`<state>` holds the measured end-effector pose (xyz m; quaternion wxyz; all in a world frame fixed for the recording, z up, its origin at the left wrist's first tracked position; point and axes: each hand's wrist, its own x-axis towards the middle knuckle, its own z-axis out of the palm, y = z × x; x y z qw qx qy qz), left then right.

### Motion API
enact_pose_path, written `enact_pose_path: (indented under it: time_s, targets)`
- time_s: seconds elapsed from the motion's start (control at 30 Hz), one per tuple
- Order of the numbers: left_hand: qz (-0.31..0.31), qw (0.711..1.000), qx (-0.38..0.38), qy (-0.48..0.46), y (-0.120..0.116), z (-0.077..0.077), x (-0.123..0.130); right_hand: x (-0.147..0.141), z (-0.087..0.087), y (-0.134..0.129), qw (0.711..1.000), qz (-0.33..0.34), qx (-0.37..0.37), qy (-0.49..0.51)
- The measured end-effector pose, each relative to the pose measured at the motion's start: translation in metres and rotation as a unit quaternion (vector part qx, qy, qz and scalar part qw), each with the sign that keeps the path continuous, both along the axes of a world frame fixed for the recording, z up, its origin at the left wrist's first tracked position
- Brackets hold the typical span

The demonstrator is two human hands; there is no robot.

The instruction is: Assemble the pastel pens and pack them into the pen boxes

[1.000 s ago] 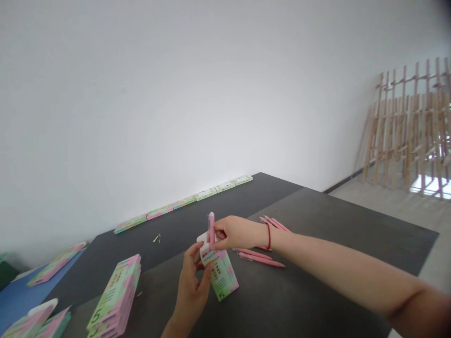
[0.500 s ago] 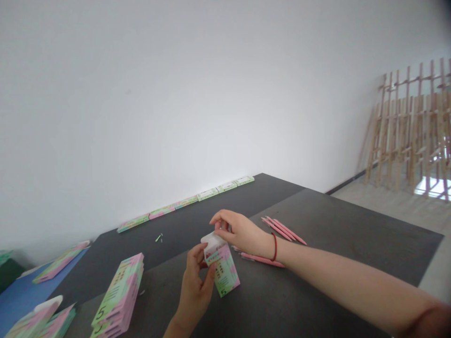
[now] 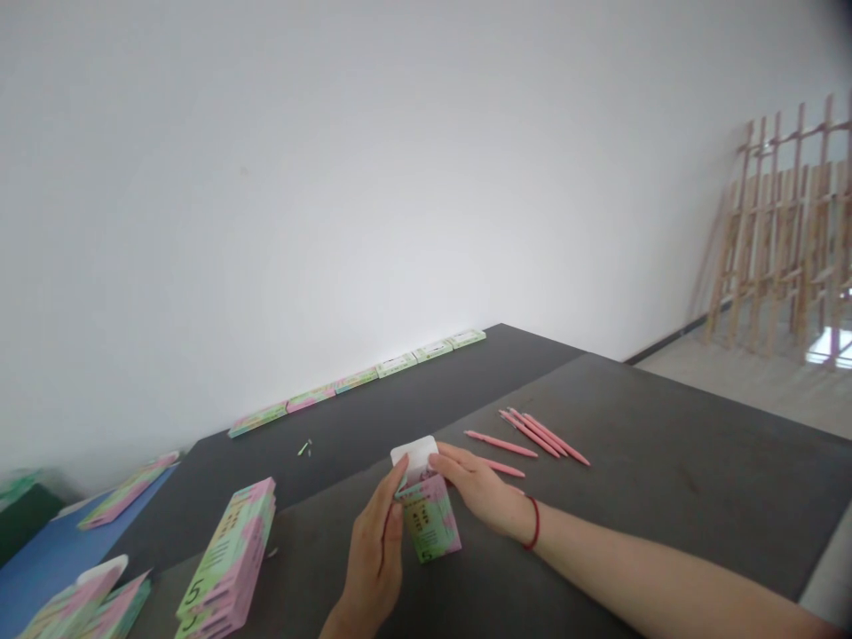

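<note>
A small green and pink cardboard box (image 3: 432, 522) with a printed 5 stands tilted in front of me, its white top flap (image 3: 414, 454) up. My left hand (image 3: 376, 546) grips the box along its left side, thumb at the front and fingers reaching up to the flap. From the right, my right hand (image 3: 480, 490) holds the upper edge, with its thumb and fingers by the flap. Just behind that hand lie pink pens (image 3: 500, 443), and a bundle of several more pink pens (image 3: 542, 433) rests further right. The inside of the box is hidden.
Flat stacked boxes (image 3: 226, 559) sit at the left on the dark table (image 3: 666, 461). A row of boxes (image 3: 356, 380) lines the wall. Small green bits (image 3: 304, 447) lie mid-table. More boxes (image 3: 130, 493) rest on a blue surface (image 3: 33, 564). Wooden frames (image 3: 792, 231) stand far right.
My right hand has come down from above the flap to the right side of the box. My left fingers have straightened along the left side. More of the pens now shows.
</note>
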<state>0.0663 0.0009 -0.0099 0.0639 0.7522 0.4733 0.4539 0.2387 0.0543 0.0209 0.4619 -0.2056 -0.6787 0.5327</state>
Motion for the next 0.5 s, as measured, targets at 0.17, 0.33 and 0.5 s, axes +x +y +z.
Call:
enact_pose_path:
  time_s: [0.17,0.33,0.5]
  targets:
    - [0.020,0.999,0.015,0.036,-0.002,0.006,-0.001,0.007,0.001,0.000,0.995,-0.067,0.071,-0.013]
    - [0.053,0.997,0.041,0.038,-0.001,0.007,-0.004,0.011,0.003,-0.001,0.979,-0.107,0.172,-0.034]
    - [0.041,0.995,0.067,0.063,0.003,0.010,-0.012,0.014,0.005,-0.008,0.968,-0.075,0.235,-0.047]
